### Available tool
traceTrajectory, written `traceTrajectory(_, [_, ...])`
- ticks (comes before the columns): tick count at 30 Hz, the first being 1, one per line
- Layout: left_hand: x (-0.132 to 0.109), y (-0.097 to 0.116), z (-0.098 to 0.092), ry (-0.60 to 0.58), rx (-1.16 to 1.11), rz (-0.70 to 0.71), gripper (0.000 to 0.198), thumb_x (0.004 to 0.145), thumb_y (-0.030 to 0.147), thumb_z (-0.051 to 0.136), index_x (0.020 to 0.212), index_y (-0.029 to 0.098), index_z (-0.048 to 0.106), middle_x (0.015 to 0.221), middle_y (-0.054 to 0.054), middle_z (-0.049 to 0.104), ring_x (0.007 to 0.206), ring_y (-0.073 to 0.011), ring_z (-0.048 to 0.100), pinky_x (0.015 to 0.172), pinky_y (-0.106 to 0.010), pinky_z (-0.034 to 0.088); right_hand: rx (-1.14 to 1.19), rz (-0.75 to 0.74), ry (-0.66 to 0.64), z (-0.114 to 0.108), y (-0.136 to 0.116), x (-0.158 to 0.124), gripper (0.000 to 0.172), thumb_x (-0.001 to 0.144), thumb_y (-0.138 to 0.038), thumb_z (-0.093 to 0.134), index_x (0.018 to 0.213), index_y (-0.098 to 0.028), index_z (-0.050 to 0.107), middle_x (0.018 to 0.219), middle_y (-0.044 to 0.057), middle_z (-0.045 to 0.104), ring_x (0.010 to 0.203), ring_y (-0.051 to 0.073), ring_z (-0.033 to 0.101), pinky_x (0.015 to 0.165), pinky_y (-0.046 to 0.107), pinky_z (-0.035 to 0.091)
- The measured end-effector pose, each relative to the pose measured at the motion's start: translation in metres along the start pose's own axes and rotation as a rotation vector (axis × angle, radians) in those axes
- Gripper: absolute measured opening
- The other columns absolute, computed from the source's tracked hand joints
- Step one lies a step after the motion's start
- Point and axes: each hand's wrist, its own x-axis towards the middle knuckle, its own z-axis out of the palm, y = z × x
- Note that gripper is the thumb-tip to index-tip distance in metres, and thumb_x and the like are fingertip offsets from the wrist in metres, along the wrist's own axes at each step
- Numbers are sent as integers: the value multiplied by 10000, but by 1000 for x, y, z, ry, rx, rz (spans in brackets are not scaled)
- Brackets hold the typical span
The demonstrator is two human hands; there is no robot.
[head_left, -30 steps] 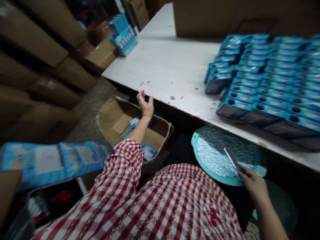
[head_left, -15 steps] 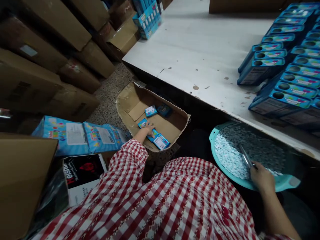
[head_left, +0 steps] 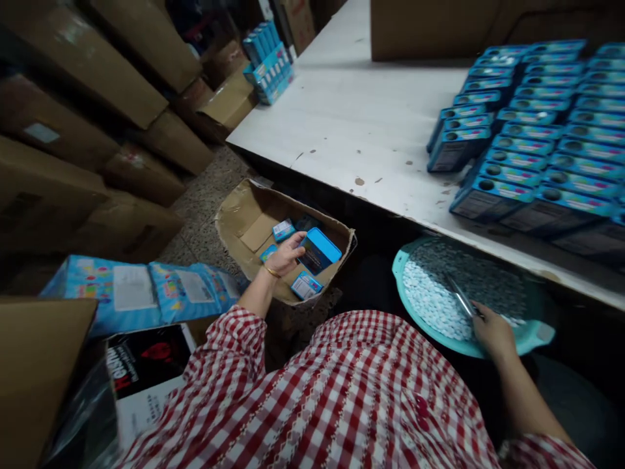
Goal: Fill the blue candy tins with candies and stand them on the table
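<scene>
My left hand [head_left: 286,255] grips a small blue box [head_left: 318,250] and holds it just above an open cardboard carton [head_left: 244,212] on the floor. Several more small blue boxes [head_left: 305,285] lie on the carton's bottom. My right hand [head_left: 493,332] is closed on a thin metal tool [head_left: 459,297], whose tip rests among small white pieces in a teal basin [head_left: 530,340] under the table edge. My red-checked sleeves and lap fill the bottom of the view.
A white table [head_left: 361,124] carries rows of upright blue boxes [head_left: 527,130] at the right. Brown cartons [head_left: 92,111] are stacked at the left. Flat blue printed packs [head_left: 137,293] lie at my left, and blue boxes [head_left: 267,62] stand on a far carton.
My left hand went down into the floor carton and has lifted one blue box out. My right hand stayed at the basin with the tool. The view shifted.
</scene>
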Motion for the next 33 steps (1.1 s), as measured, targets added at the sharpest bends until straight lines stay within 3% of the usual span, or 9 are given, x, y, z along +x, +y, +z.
traceTrajectory(3, [-3,-2,69,-271,-14,-130,618,592,596,666,1039,187,543,889,-57,625,789,-167,599,729,-298,475,60,32,29,-7,-9,-7,453,703,-231,427,1066,-95,659,923,134,687,825,253,624,717,345,473])
traceTrajectory(6, [-4,-15,123,-493,253,-195,450,606,446,697,934,180,542,864,-17,587,792,-145,558,714,-271,457,98,-23,119,-20,-14,-14,423,721,-164,408,1057,-128,664,956,105,678,877,212,603,787,316,455])
traceTrajectory(10, [-9,-22,161,-489,418,-149,402,576,356,693,871,193,474,859,8,534,777,-133,518,697,-258,436,37,9,196,-36,-11,-20,425,773,-154,373,1097,-133,647,948,114,642,854,200,579,753,299,447])
traceTrajectory(14, [-18,-10,174,-479,441,-96,473,529,343,723,882,198,445,890,-4,520,808,-149,504,701,-257,419,5,25,221,-42,-8,-23,416,784,-179,382,1102,-125,645,914,114,610,805,202,560,704,295,434])
traceTrajectory(20, [-22,4,176,-673,359,-141,457,586,317,675,976,189,475,920,-12,534,794,-142,512,693,-249,412,26,-2,171,-35,-11,-22,422,788,-189,376,1104,-123,648,874,103,599,780,199,547,676,292,421])
traceTrajectory(22, [-20,1,179,-629,418,-92,445,588,314,684,966,190,485,904,-1,537,779,-137,511,681,-242,408,46,-4,170,-34,-11,-23,420,784,-192,384,1102,-120,649,860,100,598,786,201,546,686,293,423])
traceTrajectory(27, [-13,-5,194,-325,716,87,421,613,370,697,945,194,507,859,-4,558,766,-161,541,706,-278,424,70,-14,196,-36,-9,-24,409,785,-191,395,1101,-129,647,859,97,601,799,202,543,703,293,424])
traceTrajectory(30, [-8,-5,200,-361,854,150,335,679,380,646,954,210,560,884,-27,579,812,-192,572,759,-309,446,66,-6,180,-36,-9,-25,405,788,-188,396,1100,-133,648,862,101,602,791,202,542,704,298,424])
traceTrajectory(33, [-2,-10,196,-459,851,168,203,749,361,569,893,238,643,977,-41,600,918,-200,583,838,-305,454,69,-6,177,-36,-10,-25,405,789,-192,393,1096,-141,651,849,96,601,793,201,541,705,294,425])
